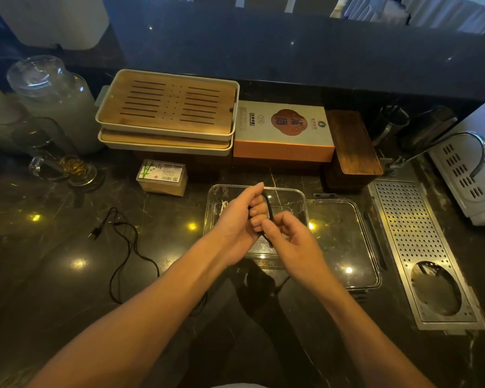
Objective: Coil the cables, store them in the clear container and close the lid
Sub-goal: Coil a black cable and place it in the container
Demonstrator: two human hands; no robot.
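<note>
We hold both hands together above the clear container [299, 195], which sits open on the dark marble counter [53, 275]. Our left hand [237, 222] is curled around a coil of black cable [268, 204], the loops wrapped over its fingers. Our right hand [290, 242] is closed in a pinch on the lower part of the same coil, thumb and fingertips pressed to the strand just beside the left hand's knuckles. A tail of that cable hangs down below the hands, toward the container's near edge.

Inside the container, at its far left, we see a bit of white cable [224, 205], partly hidden by the left hand. The container's clear lid [345, 242] lies flat on the counter just to the right of it, touching or nearly touching its side.

A second black cable [129, 247] lies loose and uncoiled on the counter to the left, well apart from the container, its plug end near the far left and its length trailing back under our left forearm.

Behind the container stand a small box of toothpicks [162, 177], stacked bamboo tea trays [168, 110], an orange-sided gift box [284, 130] and a dark wooden box [353, 147]. A perforated metal drain panel [420, 242] lies at the right.
</note>
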